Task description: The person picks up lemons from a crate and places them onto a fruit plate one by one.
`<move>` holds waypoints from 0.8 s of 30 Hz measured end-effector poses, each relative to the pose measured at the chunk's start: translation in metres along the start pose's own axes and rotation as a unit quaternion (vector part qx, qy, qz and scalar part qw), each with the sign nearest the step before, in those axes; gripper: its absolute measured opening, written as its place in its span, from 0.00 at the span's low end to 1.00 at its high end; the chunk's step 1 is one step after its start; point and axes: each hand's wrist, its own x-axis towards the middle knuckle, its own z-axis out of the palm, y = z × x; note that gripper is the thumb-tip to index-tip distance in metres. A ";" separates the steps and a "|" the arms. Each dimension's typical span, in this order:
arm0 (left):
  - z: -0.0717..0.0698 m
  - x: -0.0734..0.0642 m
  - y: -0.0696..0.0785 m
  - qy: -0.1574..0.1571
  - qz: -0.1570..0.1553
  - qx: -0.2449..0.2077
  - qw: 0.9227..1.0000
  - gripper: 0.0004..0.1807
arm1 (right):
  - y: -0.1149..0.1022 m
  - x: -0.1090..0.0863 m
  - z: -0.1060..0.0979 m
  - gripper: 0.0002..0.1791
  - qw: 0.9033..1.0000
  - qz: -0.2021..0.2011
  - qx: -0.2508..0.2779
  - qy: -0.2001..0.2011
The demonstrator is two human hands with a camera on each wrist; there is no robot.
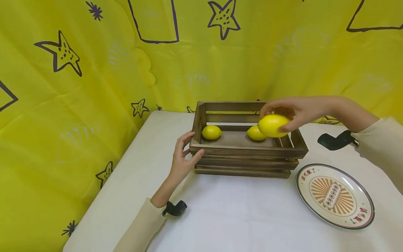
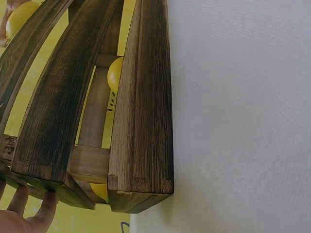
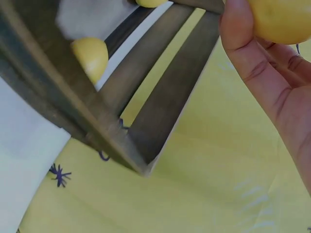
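Note:
My right hand (image 1: 300,108) grips a yellow lemon (image 1: 271,126), thumb on the near side and fingers over the top, above the right end of a slatted wooden crate (image 1: 245,153). In the right wrist view the held lemon (image 3: 284,22) sits at the upper right, past the thumb. Inside the crate one lemon (image 1: 211,132) lies at the left end. Another lemon (image 1: 253,133) lies toward the right, partly covered by the held one. My left hand (image 1: 181,162) holds the crate's front left corner, thumb on the front slat and fingers along the side.
An oval plate (image 1: 362,191) with a sunburst print and red characters lies right of the crate on the white tabletop (image 1: 239,210). Behind the table hangs a yellow curtain (image 1: 104,94) with star drawings. A dark wrist camera (image 1: 176,208) sticks out from the left sleeve.

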 end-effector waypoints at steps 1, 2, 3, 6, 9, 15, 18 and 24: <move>0.000 0.000 -0.001 0.000 0.001 -0.002 1.000 0.34 | 0.000 -0.004 0.000 0.27 1.000 0.009 -0.009 0.007; -0.001 0.000 -0.001 0.000 0.002 -0.003 1.000 0.34 | 0.000 -0.008 0.001 0.27 1.000 0.017 -0.018 0.015; -0.001 0.000 -0.002 -0.001 0.002 -0.004 1.000 0.34 | 0.000 -0.012 0.001 0.27 0.999 0.024 -0.028 0.023; -0.002 -0.001 -0.002 -0.001 0.002 -0.004 1.000 0.33 | -0.001 -0.024 0.003 0.27 0.998 0.034 -0.043 0.037; -0.002 -0.001 -0.002 -0.002 0.001 0.001 1.000 0.33 | 0.000 -0.035 0.006 0.29 0.997 0.026 -0.052 0.052; -0.004 -0.001 0.001 -0.008 -0.001 0.005 1.000 0.34 | 0.001 -0.059 0.015 0.32 0.994 0.024 -0.070 0.078; -0.006 -0.001 0.001 -0.010 0.001 0.007 1.000 0.34 | 0.001 -0.068 0.018 0.34 0.994 0.011 -0.075 0.085; -0.006 -0.002 0.001 -0.010 0.003 0.003 1.000 0.34 | -0.002 -0.088 0.025 0.35 0.992 0.011 -0.081 0.094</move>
